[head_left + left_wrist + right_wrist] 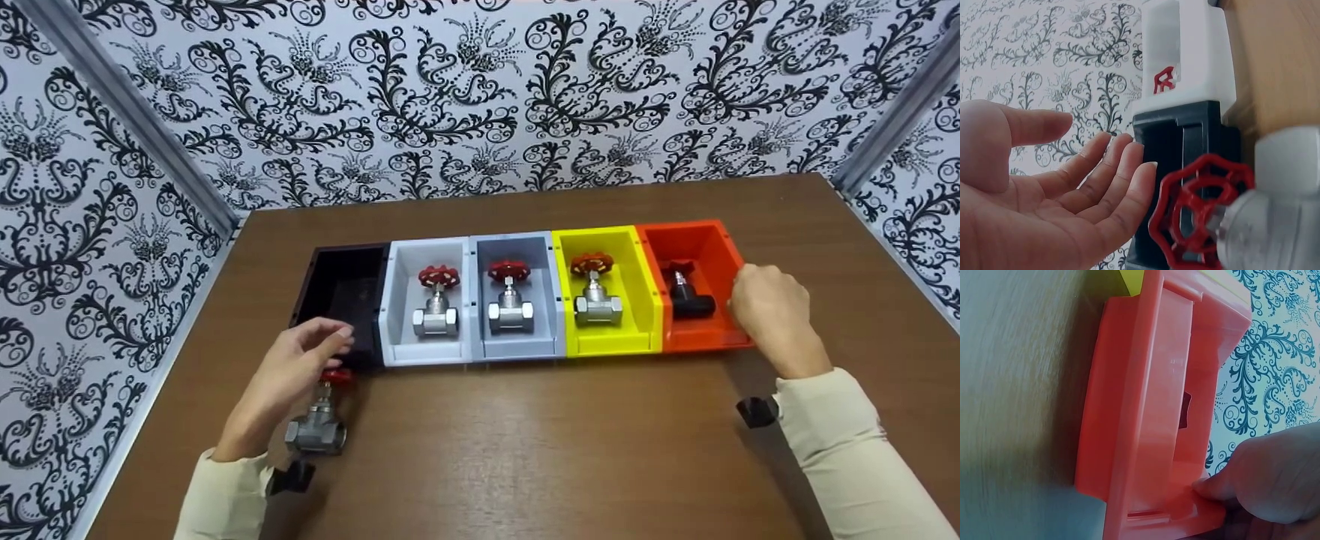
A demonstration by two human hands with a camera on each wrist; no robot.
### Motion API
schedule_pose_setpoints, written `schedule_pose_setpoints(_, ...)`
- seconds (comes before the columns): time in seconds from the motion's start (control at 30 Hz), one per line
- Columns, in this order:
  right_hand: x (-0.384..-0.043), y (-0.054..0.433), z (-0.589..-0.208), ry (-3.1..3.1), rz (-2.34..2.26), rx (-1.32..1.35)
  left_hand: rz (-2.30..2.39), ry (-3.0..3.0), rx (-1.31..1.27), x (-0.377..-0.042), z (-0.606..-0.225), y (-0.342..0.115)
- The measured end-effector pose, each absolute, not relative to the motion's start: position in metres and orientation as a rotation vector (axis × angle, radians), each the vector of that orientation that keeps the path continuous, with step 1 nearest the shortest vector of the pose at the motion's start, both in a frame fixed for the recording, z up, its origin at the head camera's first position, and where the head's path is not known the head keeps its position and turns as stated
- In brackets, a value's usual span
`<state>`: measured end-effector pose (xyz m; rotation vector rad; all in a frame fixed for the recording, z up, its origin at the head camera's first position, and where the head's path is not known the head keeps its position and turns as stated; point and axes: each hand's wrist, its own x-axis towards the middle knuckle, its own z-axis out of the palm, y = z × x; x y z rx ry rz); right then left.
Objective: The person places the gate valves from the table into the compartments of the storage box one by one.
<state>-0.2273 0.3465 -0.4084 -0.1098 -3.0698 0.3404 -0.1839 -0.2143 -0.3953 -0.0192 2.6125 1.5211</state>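
Observation:
My left hand (289,371) hovers at the front left corner of the black bin (349,266), fingers loosely bent, holding nothing. Beneath and beside it, a steel gate valve (316,433) with a red handwheel (1163,197) stands on the table. The right hand (772,311) grips the right wall of the orange bin (701,339); its thumb (1216,486) presses inside the wall, and the other fingers are mostly hidden. Inside that bin lies a dark-bodied valve (691,305) with a red wheel.
Between the black and orange bins, joined in one row, are a white bin (424,354), a grey bin (521,348) and a yellow bin (611,345). Each holds a red-wheeled steel valve. Patterned walls (480,97) enclose the brown table (525,442) at the back and sides.

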Motion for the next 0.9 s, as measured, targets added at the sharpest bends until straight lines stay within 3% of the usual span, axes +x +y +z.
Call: schedule_pose_setpoints(0.9,-0.227,0.345,-0.407,-3.102,0.329,-0.117,1.587,2.559,-0.170,-0.178,-0.408,-0.256)
